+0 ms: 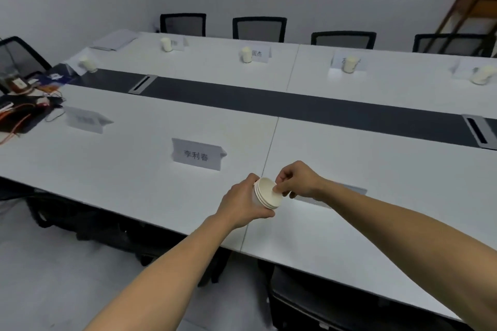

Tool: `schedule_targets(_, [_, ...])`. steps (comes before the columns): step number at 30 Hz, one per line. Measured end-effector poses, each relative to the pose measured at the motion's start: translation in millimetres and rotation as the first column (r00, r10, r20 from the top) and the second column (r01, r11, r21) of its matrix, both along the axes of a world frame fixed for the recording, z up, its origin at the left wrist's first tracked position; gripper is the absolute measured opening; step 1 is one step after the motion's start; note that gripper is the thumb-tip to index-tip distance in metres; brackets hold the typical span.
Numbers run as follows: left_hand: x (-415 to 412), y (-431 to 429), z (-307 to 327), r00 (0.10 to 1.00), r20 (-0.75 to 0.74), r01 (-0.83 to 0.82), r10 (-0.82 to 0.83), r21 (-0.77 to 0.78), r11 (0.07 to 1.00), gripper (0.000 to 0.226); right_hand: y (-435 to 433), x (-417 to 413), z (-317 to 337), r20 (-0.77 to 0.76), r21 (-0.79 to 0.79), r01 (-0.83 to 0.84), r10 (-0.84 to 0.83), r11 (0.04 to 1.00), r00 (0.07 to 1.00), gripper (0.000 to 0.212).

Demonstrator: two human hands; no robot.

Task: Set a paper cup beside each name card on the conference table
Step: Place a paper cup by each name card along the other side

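Over near edge of long white conference table (pixel 349 158): left hand (pixel 242 203) wrapped around small nested stack of white paper cups (pixel 266 193), held sideways, rims facing right. Right hand (pixel 297 181) pinching rim of outermost cup between thumb and fingertips (pixel 277 188), narrow pinch. Looks like peeling one cup off the stack; not yet separated.

Far side done, as far as visible: cream paper cup (pixel 166 44) at first far card, another cup (pixel 246 54) touching front of white folded name card (pixel 259 53), third cup (pixel 349 64) in front of its card, fourth cup (pixel 482 75) at right edge, tilted or blurred, cannot tell which. Fifth cup (pixel 88 63) at far-left corner by a card.

Near side left: grey-white tent card with printed characters (pixel 197 154), no cup beside it. Blurred card further left (pixel 84 119), no cup either. Low grey shape behind right forearm (pixel 357 191), possibly another card, mostly hidden.

Judgement: roughly past halfway; at least two near-side places pending. Stack holds few cups, exact count unreadable.
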State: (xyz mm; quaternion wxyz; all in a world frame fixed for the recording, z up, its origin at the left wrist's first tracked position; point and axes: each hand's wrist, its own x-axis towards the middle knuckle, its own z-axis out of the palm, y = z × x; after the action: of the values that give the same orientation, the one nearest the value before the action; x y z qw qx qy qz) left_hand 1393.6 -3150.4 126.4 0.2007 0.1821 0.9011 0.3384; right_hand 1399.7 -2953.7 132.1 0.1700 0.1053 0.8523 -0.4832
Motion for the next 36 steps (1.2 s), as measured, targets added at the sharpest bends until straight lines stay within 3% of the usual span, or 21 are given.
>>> schedule_targets(10, [-58,57,-18,0.997,0.072,0.033,-0.031,-0.016,0.999,0.067,76,-53,-9,-0.005,-0.028,0.089,-0.089,0.996,0.996,0.006])
schedule_targets(14, [-71,62,-38,0.992,0.127,-0.014,0.02,-0.052,0.999,0.066,131,-73,-16,-0.039,-0.003,0.332,-0.331,0.943,0.943,0.008])
schedule_targets(18, [-74,66,-57,0.985,0.171,-0.016,0.031,-0.087,0.996,0.068,180,-77,-47,-0.073,0.151,0.54,-0.535,0.828,0.842,0.004])
schedule_targets(23, [-74,73,-75,0.979,0.202,0.006,0.018,-0.12,0.993,0.069,199,-67,-103,0.091,0.24,0.544,-0.577,0.804,0.812,0.007])
schedule_targets(27, [-75,68,-81,0.979,0.203,0.015,0.012,-0.132,0.991,0.07,200,-65,-122,0.125,0.257,0.566,-0.608,0.783,0.784,0.008])
schedule_targets(32, [-76,56,-82,0.98,0.195,0.0,0.023,-0.117,0.993,0.071,195,-63,-115,0.139,0.3,0.55,-0.606,0.779,0.783,0.015])
schedule_targets(36, [-78,36,-78,0.985,0.169,-0.011,0.023,-0.076,0.997,0.071,177,-62,-96,0.023,0.452,0.516,-0.588,0.728,0.808,0.033])
